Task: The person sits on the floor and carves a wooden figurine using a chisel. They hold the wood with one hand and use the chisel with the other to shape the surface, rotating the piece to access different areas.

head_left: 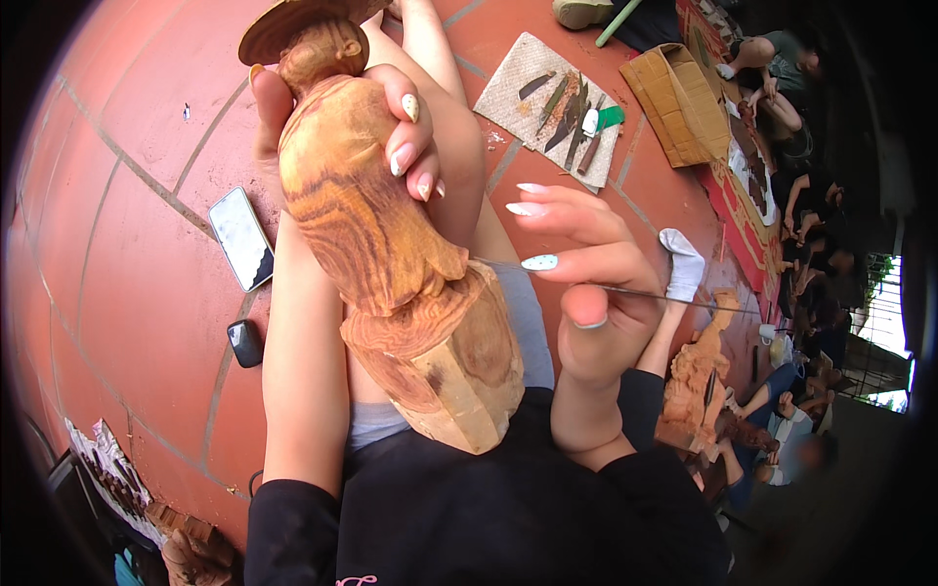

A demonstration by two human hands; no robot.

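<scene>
While the left hand (391, 127) wraps closed around the upper body of the carved wooden figure (391, 254) resting on the lap, the right hand (586, 283) pinches a thin metal tool (674, 296) at its grained, reddish-brown base, seemingly mid-detailing, which calls for steady, light strokes

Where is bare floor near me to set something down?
The red tiled floor is bare left of the white smartphone, and between your leg and the grey cloth of carving tools. It is crowded on the right, by the cardboard box and seated people.
</scene>
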